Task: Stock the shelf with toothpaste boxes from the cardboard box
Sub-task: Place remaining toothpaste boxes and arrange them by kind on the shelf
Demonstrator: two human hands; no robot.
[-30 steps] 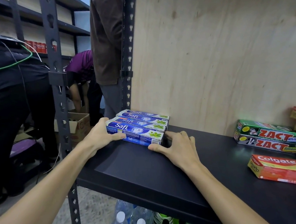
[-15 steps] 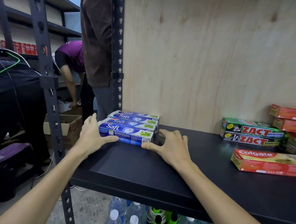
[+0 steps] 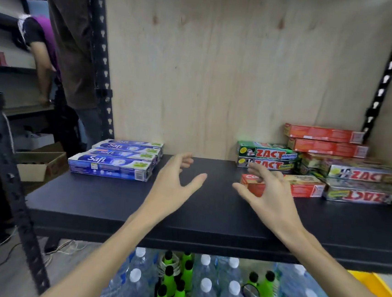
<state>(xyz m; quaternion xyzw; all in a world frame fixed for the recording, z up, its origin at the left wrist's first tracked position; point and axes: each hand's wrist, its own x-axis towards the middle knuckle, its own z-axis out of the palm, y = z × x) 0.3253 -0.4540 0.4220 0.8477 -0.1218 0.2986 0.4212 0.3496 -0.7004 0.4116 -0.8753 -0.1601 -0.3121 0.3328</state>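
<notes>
Both the left hand (image 3: 174, 184) and right hand (image 3: 266, 195) hover empty, fingers loosely spread, above the shelf (image 3: 208, 211); a careless sweep could knock the blue Safi toothpaste boxes (image 3: 117, 160) stacked at its left end.

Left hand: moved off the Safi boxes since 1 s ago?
Yes. The left hand has left the Safi boxes, now rightward, apart from them, above the shelf.
</notes>
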